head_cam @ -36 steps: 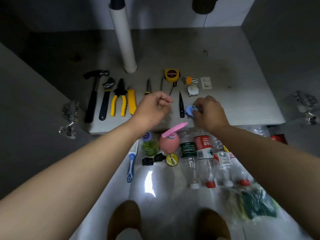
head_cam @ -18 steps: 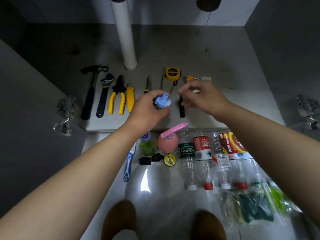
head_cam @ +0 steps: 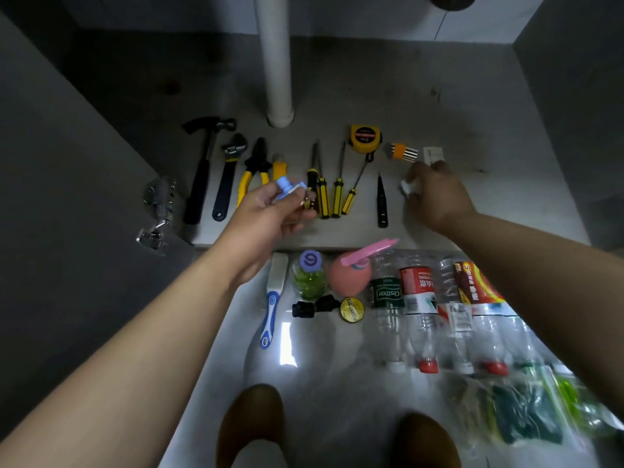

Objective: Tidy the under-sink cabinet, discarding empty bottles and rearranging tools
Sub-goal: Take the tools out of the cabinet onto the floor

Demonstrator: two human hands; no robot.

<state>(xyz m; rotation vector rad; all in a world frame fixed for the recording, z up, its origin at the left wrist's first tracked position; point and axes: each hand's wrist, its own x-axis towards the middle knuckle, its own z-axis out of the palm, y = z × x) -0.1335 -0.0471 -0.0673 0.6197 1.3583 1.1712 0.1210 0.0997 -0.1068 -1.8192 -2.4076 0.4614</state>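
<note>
My left hand (head_cam: 270, 214) holds a small blue plastic fitting (head_cam: 285, 188) above the front of the cabinet floor (head_cam: 472, 106). My right hand (head_cam: 439, 194) rests further right on that floor, fingers closed around a small white object (head_cam: 407, 187). Tools lie in a row between and behind the hands: hammer (head_cam: 202, 163), wrench (head_cam: 228, 170), yellow pliers (head_cam: 255, 170), yellow-handled screwdrivers (head_cam: 329, 194), tape measure (head_cam: 364, 138), hex keys (head_cam: 401, 152), a black tool (head_cam: 381, 204). Several empty clear bottles (head_cam: 418, 315) lie on the tiled floor below.
A white drain pipe (head_cam: 275, 62) stands at the cabinet's back centre. On the floor are a pink dispenser (head_cam: 351, 275), a green bottle (head_cam: 309, 276), a blue-white brush (head_cam: 271, 305), a round tin (head_cam: 351, 309) and bagged scouring pads (head_cam: 526, 410). A door hinge (head_cam: 158, 211) sticks out left.
The blue fitting passed from my right hand to my left hand, which moved left with it. My right hand reached right and back and closed on the white object.
</note>
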